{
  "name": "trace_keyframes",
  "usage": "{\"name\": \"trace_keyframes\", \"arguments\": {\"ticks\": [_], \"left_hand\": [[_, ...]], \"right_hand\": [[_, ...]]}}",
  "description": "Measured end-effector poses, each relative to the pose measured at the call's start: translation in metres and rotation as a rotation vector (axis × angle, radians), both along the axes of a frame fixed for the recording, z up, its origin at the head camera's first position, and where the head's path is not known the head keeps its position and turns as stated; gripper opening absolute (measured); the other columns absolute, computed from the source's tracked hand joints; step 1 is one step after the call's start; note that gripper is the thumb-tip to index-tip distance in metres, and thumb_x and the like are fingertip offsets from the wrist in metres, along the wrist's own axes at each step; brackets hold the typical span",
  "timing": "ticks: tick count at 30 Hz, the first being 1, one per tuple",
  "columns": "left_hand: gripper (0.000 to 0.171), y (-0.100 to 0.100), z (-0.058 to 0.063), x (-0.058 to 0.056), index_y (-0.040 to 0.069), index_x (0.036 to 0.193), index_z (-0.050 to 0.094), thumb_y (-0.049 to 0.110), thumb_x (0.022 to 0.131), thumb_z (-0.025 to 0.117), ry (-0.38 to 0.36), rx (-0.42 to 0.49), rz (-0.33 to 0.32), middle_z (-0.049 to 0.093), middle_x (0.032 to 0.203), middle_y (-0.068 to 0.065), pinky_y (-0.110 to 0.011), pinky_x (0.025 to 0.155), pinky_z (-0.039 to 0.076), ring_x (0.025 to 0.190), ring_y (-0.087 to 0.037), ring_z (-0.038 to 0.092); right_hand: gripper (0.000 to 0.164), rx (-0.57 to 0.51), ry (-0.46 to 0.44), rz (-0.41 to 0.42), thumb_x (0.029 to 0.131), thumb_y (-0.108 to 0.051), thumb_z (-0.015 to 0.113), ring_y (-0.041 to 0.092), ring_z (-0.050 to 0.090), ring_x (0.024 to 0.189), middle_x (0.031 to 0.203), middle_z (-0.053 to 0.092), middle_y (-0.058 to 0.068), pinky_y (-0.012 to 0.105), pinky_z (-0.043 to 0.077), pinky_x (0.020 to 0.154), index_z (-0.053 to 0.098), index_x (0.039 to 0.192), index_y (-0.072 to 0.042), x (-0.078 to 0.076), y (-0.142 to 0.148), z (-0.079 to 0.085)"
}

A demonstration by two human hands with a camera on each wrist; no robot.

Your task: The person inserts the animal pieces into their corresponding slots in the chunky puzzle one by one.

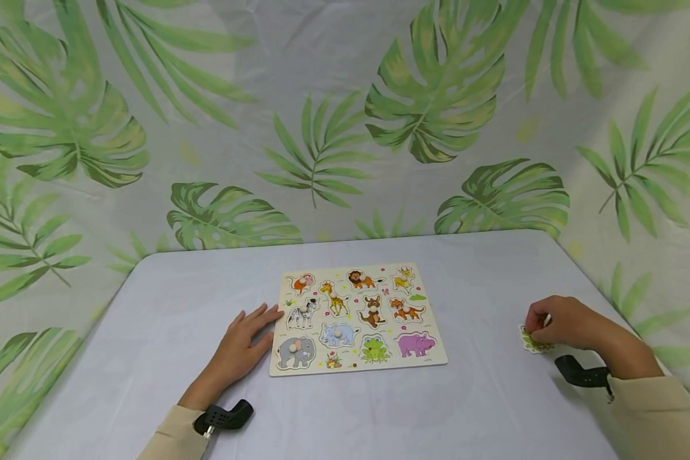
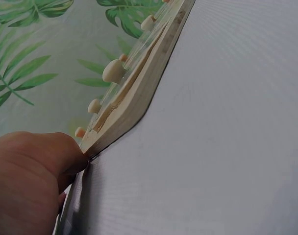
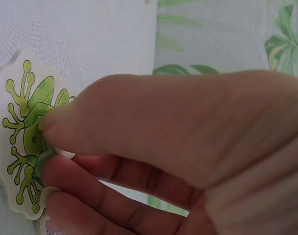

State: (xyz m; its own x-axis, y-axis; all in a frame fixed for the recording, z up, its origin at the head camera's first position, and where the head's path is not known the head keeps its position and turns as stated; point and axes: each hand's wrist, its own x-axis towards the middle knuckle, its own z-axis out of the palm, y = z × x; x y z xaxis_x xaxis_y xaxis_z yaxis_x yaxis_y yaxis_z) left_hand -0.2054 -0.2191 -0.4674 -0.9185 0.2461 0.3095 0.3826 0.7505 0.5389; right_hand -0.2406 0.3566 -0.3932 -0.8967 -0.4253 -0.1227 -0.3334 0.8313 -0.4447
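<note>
A wooden animal puzzle board (image 1: 431, 326) lies near the middle of the table. My left hand (image 1: 238, 345) rests beside its left side, fingers fairly straight and touching the edge. Several knobbed pieces sit in the board, among them an elephant (image 1: 296, 352) and a zebra (image 1: 303, 314); their knobs stick up in the left wrist view. Far to the right, my right hand (image 1: 575, 322) pinches a frog puzzle piece (image 3: 31, 142) between thumb and fingers. The fingers hide the piece's middle. Partly covered below it is another piece with a purple print (image 3: 52, 228).
White cloth covers the table (image 1: 477, 396). Behind it hangs a leaf-patterned curtain (image 1: 333, 76), which also runs down both sides. Each wrist carries a black camera band, such as the left band (image 1: 224, 416).
</note>
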Motion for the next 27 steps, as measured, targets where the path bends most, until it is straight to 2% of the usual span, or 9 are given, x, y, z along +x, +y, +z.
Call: {"name": "trace_keyframes", "arguments": {"ticks": [5, 11, 20, 27], "left_hand": [[0.041, 0.0, 0.0, -0.001, 0.012, 0.133, 0.059, 0.009, 0.091, 0.062, 0.026, 0.005, -0.002, 0.053, 0.14, -0.009, -0.058, 0.114, 0.017, 0.136, -0.034, 0.04], [0.041, 0.0, 0.001, -0.002, 0.012, 0.133, 0.059, 0.01, 0.092, 0.061, 0.022, -0.002, -0.001, 0.052, 0.141, -0.009, -0.058, 0.114, 0.016, 0.137, -0.033, 0.039], [0.041, -0.001, 0.004, -0.004, 0.011, 0.133, 0.059, 0.01, 0.092, 0.061, 0.018, -0.005, -0.004, 0.052, 0.141, -0.009, -0.058, 0.114, 0.016, 0.137, -0.033, 0.039], [0.04, 0.001, 0.002, 0.001, 0.012, 0.133, 0.059, 0.011, 0.093, 0.061, -0.016, 0.012, 0.003, 0.052, 0.142, -0.008, -0.055, 0.116, 0.014, 0.137, -0.032, 0.038]], "right_hand": [[0.011, 0.0, 0.005, 0.0, 0.073, -0.008, 0.073, 0.005, 0.047, 0.065, 0.071, 0.057, -0.007, 0.022, 0.041, 0.054, 0.064, 0.073, -0.014, -0.002, 0.001, 0.001], [0.013, -0.001, 0.003, 0.003, 0.075, -0.01, 0.074, 0.005, 0.049, 0.067, 0.073, 0.058, -0.008, 0.021, 0.042, 0.056, 0.064, 0.073, -0.017, -0.004, -0.003, 0.003], [0.009, -0.066, 0.013, 0.009, 0.08, -0.017, 0.076, 0.006, 0.054, 0.068, 0.077, 0.063, -0.007, 0.022, 0.045, 0.054, 0.068, 0.077, -0.017, -0.004, -0.012, 0.008], [0.007, -0.126, 0.036, 0.042, 0.082, -0.017, 0.075, 0.002, 0.057, 0.068, 0.079, 0.065, -0.009, 0.022, 0.049, 0.059, 0.069, 0.079, -0.02, -0.002, -0.019, 0.003]]}}
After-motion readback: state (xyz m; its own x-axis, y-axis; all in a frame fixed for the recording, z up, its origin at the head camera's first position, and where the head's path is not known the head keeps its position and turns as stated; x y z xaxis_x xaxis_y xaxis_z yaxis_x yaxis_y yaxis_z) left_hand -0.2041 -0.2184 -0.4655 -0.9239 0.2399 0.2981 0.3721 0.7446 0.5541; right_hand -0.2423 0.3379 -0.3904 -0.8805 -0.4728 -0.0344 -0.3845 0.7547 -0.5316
